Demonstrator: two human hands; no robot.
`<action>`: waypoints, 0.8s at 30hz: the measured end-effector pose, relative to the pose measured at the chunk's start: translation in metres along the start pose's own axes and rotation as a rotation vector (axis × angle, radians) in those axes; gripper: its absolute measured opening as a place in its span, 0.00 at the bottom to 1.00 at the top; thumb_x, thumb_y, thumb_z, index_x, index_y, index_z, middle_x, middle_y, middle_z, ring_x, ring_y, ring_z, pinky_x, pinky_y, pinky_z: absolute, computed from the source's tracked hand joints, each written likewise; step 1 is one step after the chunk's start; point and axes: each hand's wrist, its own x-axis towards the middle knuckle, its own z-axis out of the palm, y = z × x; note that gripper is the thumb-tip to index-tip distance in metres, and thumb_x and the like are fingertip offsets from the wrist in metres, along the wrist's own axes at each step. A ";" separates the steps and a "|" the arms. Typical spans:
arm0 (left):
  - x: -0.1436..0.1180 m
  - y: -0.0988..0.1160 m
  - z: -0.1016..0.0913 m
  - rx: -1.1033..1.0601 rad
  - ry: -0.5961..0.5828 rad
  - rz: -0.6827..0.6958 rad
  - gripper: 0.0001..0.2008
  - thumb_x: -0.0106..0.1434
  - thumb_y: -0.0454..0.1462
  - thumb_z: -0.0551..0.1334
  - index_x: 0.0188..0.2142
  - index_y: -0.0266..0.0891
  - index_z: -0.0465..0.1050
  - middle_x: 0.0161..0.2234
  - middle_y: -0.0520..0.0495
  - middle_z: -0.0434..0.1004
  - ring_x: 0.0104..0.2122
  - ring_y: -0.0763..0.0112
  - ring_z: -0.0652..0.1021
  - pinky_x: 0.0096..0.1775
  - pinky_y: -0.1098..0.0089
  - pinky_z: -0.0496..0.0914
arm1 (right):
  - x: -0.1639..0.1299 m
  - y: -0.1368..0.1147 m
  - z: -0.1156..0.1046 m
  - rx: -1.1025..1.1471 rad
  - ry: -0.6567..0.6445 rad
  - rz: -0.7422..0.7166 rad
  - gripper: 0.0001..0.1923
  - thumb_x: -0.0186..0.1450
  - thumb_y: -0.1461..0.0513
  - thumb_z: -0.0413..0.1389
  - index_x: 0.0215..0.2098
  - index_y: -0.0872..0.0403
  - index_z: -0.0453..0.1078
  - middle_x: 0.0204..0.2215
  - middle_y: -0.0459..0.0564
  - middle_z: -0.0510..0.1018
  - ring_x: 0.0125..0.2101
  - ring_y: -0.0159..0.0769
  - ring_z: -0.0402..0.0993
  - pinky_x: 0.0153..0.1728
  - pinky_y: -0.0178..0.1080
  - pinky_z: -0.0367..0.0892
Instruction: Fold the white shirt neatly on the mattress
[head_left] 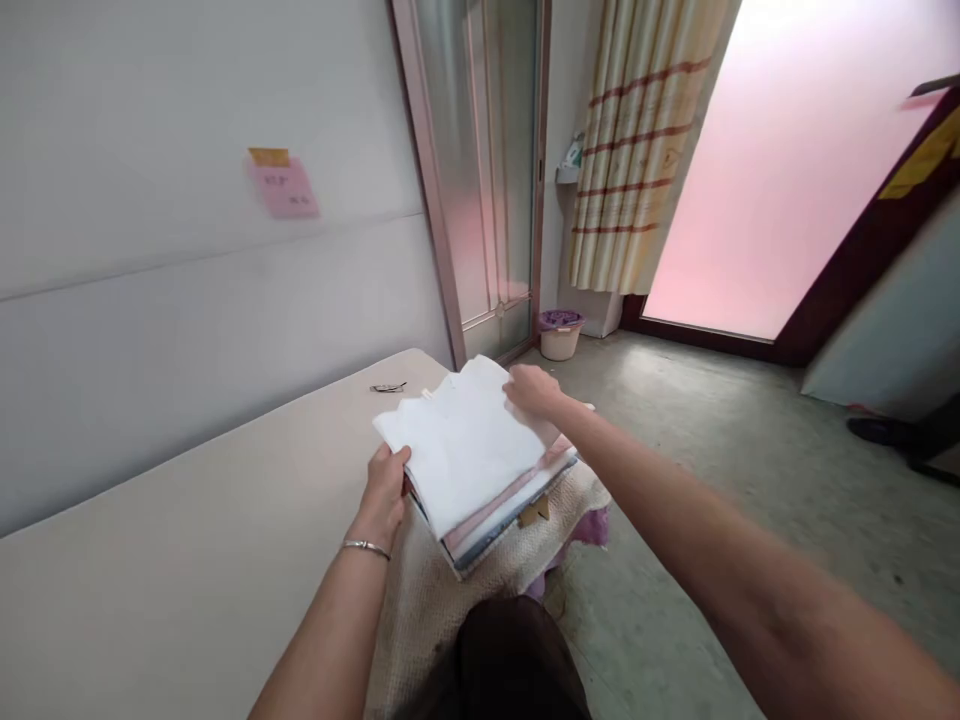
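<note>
While clasped at its near-left edge by left hand (386, 490), stack of folded cloths (472, 455) under flat right hand (534, 390).

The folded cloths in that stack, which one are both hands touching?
The white cloth on top. The left hand grips its near corner and the right hand rests on its far edge; the pink and blue-grey layers lie underneath.
</note>
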 end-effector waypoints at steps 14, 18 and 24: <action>-0.003 -0.025 0.002 0.233 0.010 0.084 0.20 0.56 0.35 0.63 0.49 0.33 0.73 0.42 0.40 0.81 0.37 0.64 0.80 0.42 0.64 0.74 | 0.012 0.043 0.048 -0.033 -0.012 0.019 0.14 0.72 0.57 0.50 0.47 0.57 0.73 0.46 0.63 0.79 0.48 0.48 0.75 0.45 0.42 0.65; -0.008 -0.014 -0.002 0.806 0.266 0.313 0.29 0.62 0.38 0.61 0.61 0.30 0.64 0.46 0.32 0.79 0.47 0.51 0.79 0.51 0.51 0.71 | 0.006 0.025 0.047 -0.067 0.108 0.008 0.19 0.73 0.54 0.48 0.53 0.59 0.68 0.51 0.66 0.75 0.54 0.51 0.69 0.53 0.48 0.61; 0.002 -0.017 0.056 1.226 0.053 0.806 0.30 0.68 0.48 0.56 0.64 0.33 0.63 0.68 0.27 0.55 0.69 0.43 0.54 0.66 0.42 0.47 | 0.020 -0.037 0.062 -0.055 0.203 -0.261 0.29 0.74 0.43 0.39 0.65 0.46 0.59 0.67 0.58 0.59 0.65 0.53 0.51 0.62 0.58 0.48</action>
